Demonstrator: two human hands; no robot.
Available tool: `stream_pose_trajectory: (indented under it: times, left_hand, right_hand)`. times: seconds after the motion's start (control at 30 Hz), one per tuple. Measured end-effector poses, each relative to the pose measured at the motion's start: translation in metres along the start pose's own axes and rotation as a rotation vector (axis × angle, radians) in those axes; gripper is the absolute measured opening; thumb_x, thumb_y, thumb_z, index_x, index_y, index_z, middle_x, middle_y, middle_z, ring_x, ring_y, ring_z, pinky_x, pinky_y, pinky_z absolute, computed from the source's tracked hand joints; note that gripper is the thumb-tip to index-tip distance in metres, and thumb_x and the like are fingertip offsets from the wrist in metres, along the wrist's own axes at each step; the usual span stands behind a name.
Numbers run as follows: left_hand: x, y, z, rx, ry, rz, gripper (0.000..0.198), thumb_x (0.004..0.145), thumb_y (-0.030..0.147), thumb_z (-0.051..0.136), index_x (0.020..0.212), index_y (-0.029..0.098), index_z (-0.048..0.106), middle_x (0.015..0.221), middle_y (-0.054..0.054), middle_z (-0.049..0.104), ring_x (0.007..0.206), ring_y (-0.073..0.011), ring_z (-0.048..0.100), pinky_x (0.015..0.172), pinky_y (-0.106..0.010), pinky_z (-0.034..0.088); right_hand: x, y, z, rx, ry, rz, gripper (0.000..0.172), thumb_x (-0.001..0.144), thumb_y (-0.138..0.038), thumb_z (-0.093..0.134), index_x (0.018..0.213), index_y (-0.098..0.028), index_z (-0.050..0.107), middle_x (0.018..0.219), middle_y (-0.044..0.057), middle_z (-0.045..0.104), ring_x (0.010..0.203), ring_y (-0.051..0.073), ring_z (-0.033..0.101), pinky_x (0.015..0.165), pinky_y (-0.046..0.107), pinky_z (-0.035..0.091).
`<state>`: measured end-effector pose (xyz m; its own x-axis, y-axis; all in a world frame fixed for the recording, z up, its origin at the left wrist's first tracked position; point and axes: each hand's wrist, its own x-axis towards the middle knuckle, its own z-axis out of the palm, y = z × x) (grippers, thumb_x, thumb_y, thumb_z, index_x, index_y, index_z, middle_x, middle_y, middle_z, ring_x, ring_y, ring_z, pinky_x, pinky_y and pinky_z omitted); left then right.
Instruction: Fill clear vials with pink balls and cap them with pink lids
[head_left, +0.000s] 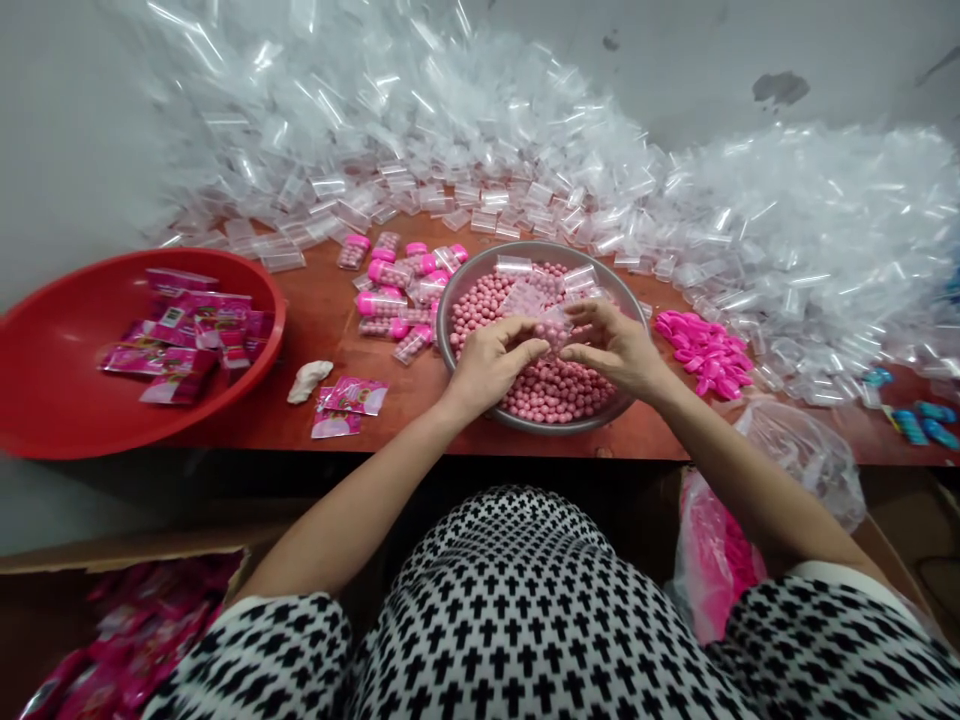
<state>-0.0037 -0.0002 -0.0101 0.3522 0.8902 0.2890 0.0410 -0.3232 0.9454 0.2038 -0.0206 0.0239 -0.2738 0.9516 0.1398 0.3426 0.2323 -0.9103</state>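
Where balls lie: gray bowl, loose tubes on top
Held tube: left hand, right hand pinch it; long way unclear

Glossy clr plstc tubes, smooth low-sheen beads, shiny plstc pkts, smooth red plstc basin

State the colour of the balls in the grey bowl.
The balls are pink; the head view shows this best.
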Motion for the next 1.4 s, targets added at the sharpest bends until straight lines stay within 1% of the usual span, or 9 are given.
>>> stream_pose_trajectory:
  times: [0.17, 0.27, 0.43, 0.6, 0.73, 0.9, 1.07, 1.2, 1.4]
  left_hand:
    - [-0.002, 0.002, -0.001, 0.013, -0.068, -0.005, 0.029, 0.085, 0.031, 0.067, 0.109, 0.018, 0.077, 0.103, -0.006, 0.079, 0.095, -0.0217, 0.072, 0.090, -0.034, 0.056]
    - [-0.003, 0.005, -0.003, 0.018, -0.091, 0.000, 0.031, 0.085, 0.031, 0.067, 0.110, 0.018, 0.078, 0.109, -0.006, 0.079, 0.101, -0.0232, 0.073, 0.097, -0.035, 0.054]
    - [-0.004, 0.007, -0.006, 0.104, -0.133, 0.028, 0.030, 0.084, 0.033, 0.068, 0.109, 0.019, 0.079, 0.109, -0.006, 0.079, 0.101, -0.0250, 0.073, 0.096, -0.035, 0.055]
    - [-0.005, 0.009, -0.006, 0.253, -0.118, 0.013, 0.028, 0.083, 0.039, 0.069, 0.104, 0.024, 0.081, 0.108, -0.004, 0.080, 0.098, -0.0260, 0.074, 0.096, -0.036, 0.056]
    - [-0.006, 0.009, -0.007, 0.276, -0.087, 0.011, 0.024, 0.083, 0.037, 0.071, 0.102, 0.026, 0.081, 0.107, -0.002, 0.080, 0.099, -0.0260, 0.074, 0.099, -0.038, 0.057]
    - [-0.004, 0.004, -0.010, 0.107, 0.080, -0.195, 0.033, 0.077, 0.041, 0.079, 0.105, 0.024, 0.079, 0.106, -0.003, 0.080, 0.099, -0.0261, 0.074, 0.097, -0.041, 0.060]
    - [-0.004, 0.000, -0.014, -0.122, 0.077, -0.263, 0.038, 0.078, 0.043, 0.081, 0.110, 0.022, 0.077, 0.111, -0.004, 0.077, 0.102, -0.0243, 0.072, 0.092, -0.036, 0.064]
    - [-0.004, 0.002, -0.014, -0.126, 0.051, -0.279, 0.031, 0.078, 0.039, 0.082, 0.106, 0.026, 0.078, 0.111, -0.002, 0.076, 0.101, -0.0239, 0.073, 0.090, -0.033, 0.065]
    - [-0.004, 0.009, -0.010, -0.171, 0.095, -0.334, 0.026, 0.079, 0.036, 0.081, 0.101, 0.023, 0.078, 0.107, -0.004, 0.077, 0.097, -0.0244, 0.074, 0.084, -0.034, 0.067]
  right_hand:
    - [0.000, -0.019, -0.018, -0.452, -0.100, -0.302, 0.024, 0.092, -0.031, 0.067, 0.115, -0.023, 0.066, 0.109, 0.007, 0.073, 0.098, 0.019, 0.069, 0.091, 0.034, 0.055]
    - [0.002, -0.020, -0.015, -0.504, -0.162, -0.385, 0.020, 0.097, -0.027, 0.060, 0.114, -0.020, 0.066, 0.105, 0.007, 0.075, 0.095, 0.018, 0.069, 0.088, 0.030, 0.054]
    - [-0.003, -0.006, -0.007, -0.489, -0.216, -0.360, 0.021, 0.098, -0.023, 0.055, 0.118, -0.022, 0.063, 0.113, 0.007, 0.074, 0.102, 0.019, 0.069, 0.090, 0.031, 0.053]
    - [-0.012, 0.003, -0.005, -0.522, -0.217, -0.269, 0.011, 0.097, -0.019, 0.056, 0.106, -0.020, 0.063, 0.097, 0.005, 0.074, 0.086, 0.016, 0.070, 0.077, 0.027, 0.053]
    - [-0.018, 0.006, 0.002, -0.534, -0.110, -0.229, 0.009, 0.098, -0.024, 0.058, 0.102, -0.020, 0.065, 0.094, 0.004, 0.076, 0.081, 0.015, 0.070, 0.074, 0.024, 0.052]
    - [-0.028, 0.014, -0.011, -0.433, 0.124, -0.200, 0.022, 0.092, -0.036, 0.067, 0.110, -0.023, 0.071, 0.108, 0.005, 0.078, 0.091, 0.018, 0.072, 0.085, 0.030, 0.055]
    - [-0.027, 0.056, -0.076, -0.581, 0.469, 0.097, 0.022, 0.093, -0.026, 0.057, 0.105, -0.018, 0.074, 0.106, 0.008, 0.078, 0.096, 0.021, 0.070, 0.088, 0.032, 0.051]
    - [-0.005, 0.095, -0.111, -0.848, 0.267, 0.469, 0.031, 0.096, -0.025, 0.049, 0.108, -0.015, 0.075, 0.112, 0.012, 0.077, 0.103, 0.023, 0.069, 0.090, 0.031, 0.047]
    - [0.033, 0.116, -0.101, -0.915, 0.192, 0.598, 0.034, 0.097, -0.031, 0.051, 0.119, -0.017, 0.072, 0.129, 0.018, 0.070, 0.114, 0.030, 0.065, 0.091, 0.038, 0.048]
